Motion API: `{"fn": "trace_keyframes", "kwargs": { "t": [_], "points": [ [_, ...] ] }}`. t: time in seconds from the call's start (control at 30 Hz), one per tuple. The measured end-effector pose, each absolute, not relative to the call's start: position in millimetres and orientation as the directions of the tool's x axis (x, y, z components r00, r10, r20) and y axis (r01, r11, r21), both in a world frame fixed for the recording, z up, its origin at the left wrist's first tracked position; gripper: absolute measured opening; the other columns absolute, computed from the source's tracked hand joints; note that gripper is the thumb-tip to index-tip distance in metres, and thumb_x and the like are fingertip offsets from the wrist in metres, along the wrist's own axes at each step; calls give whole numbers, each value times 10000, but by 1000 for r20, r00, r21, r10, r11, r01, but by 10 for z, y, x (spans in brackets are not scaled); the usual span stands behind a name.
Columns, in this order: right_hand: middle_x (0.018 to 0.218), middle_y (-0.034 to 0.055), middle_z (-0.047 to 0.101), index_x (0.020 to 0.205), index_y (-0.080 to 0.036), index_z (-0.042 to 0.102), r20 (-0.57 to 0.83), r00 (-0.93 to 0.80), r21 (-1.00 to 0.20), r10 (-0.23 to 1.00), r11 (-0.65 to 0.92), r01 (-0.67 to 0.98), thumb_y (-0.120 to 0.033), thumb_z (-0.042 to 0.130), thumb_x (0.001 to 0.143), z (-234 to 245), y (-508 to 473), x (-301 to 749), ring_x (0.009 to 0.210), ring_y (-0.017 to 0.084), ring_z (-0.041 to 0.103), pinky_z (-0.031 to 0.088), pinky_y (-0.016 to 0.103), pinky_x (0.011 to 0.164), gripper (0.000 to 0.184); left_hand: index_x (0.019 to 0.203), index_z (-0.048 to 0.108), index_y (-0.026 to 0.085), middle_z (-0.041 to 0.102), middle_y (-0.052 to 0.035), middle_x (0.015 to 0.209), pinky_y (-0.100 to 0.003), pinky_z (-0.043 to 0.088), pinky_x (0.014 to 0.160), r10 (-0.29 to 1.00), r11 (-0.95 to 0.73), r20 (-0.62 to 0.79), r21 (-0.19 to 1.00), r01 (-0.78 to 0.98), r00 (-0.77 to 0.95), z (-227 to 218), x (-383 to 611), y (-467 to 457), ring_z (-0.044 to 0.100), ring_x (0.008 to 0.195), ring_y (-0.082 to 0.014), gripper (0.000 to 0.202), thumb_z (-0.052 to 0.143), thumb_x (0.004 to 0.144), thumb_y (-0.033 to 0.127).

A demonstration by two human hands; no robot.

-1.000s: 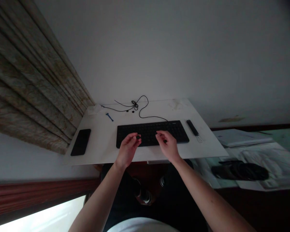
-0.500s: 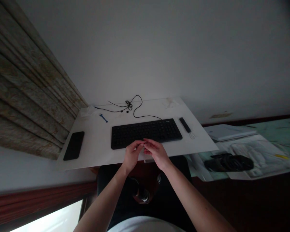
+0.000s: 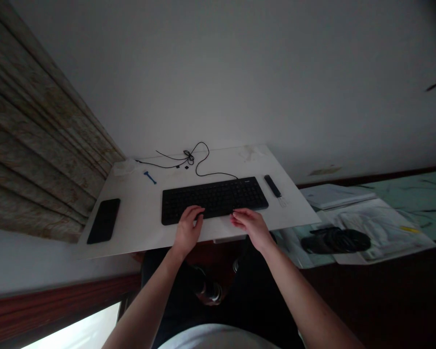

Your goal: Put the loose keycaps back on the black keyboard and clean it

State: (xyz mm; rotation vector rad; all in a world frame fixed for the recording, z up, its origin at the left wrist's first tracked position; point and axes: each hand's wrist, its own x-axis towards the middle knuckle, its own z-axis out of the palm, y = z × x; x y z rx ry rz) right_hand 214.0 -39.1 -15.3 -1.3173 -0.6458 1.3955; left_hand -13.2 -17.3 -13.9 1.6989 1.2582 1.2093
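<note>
A black keyboard [image 3: 214,198] lies across the middle of a white tabletop [image 3: 138,232]. My left hand [image 3: 187,231] rests at the keyboard's front edge, its fingers bent and held together with the tips on the lowest row of keys. Whatever may be under those fingertips is hidden. My right hand [image 3: 252,224] lies on the tabletop just in front of the keyboard, to the right. Its fingers are stretched out flat, pointing left, and hold nothing.
A black phone [image 3: 103,220] lies at the table's left. Behind the keyboard are a small blue tool [image 3: 149,177] and a tangled black cable [image 3: 190,157]. A slim black stick [image 3: 272,185] lies right of the keyboard. A curtain hangs on the left; papers and a dark object [image 3: 336,240] lie lower right.
A second ago my left hand pinched a small dark piece over the keys. The hands then met in front of the keyboard. Now they are apart, the left on the front row.
</note>
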Motion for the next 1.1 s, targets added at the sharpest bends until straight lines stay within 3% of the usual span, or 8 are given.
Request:
{"fn": "trace_keyframes", "kwargs": {
  "t": [0.13,0.3,0.37,0.47,0.57,0.63,0.8,1.1],
  "points": [
    [860,84,783,847,-198,718,-376,203,-906,904,-312,-288,-412,881,640,-155,-339,2407,764,213,742,618,377,756,340,1044,747,246,691,-110,1136,-512,399,1073,915,-369,385,680,633,120,-210,-544,-50,615,1125,-298,232,581,893,190],
    [865,97,782,814,-200,708,-379,234,-916,895,-328,-230,-400,883,616,-155,-290,2607,765,229,740,611,363,697,331,1073,731,230,675,-127,1206,-533,381,1090,887,-351,450,508,786,105,-324,-824,-3,595,1163,-323,239,567,900,236],
    [840,91,777,819,-196,718,-343,223,-938,913,-319,-137,-427,863,627,-162,-254,2649,704,215,719,587,340,633,333,1090,724,235,664,-125,1237,-525,385,1098,883,-346,459,501,793,96,-352,-832,2,587,1181,-320,243,568,906,261],
    [706,41,735,844,-193,746,-232,134,-955,963,-252,158,-450,780,708,-148,-135,2697,577,173,643,519,306,556,293,1104,717,249,653,-116,1269,-523,382,1117,883,-346,462,520,781,84,-375,-809,20,576,1211,-316,243,579,908,292],
    [736,29,738,834,-204,768,-99,-7,-894,995,-86,440,-387,713,774,-74,68,2745,660,177,654,509,312,649,200,1121,708,248,641,-117,1293,-528,388,1122,889,-338,451,545,767,71,-391,-807,41,566,1234,-317,253,579,914,314],
    [790,36,754,820,-209,774,-66,-89,-841,994,-7,541,-341,703,785,-1,221,2776,724,185,670,504,316,702,154,1125,705,241,636,-121,1301,-534,390,1123,893,-330,446,551,767,64,-403,-822,52,572,1227,-316,258,572,921,325],
    [768,49,762,811,-210,795,-152,-202,-774,968,11,634,-297,700,803,131,508,2834,679,183,665,499,306,662,129,1114,705,235,642,-126,1281,-532,406,1114,899,-321,435,582,747,47,-422,-848,68,585,1208,-314,255,570,925,339],
    [775,24,785,750,-253,810,-214,-306,-706,928,70,705,-258,728,777,61,609,2799,768,216,713,525,328,734,86,1117,709,241,646,-111,1264,-526,409,1119,910,-310,413,616,724,39,-399,-842,67,578,1219,-313,258,580,917,341]
  ]
}}
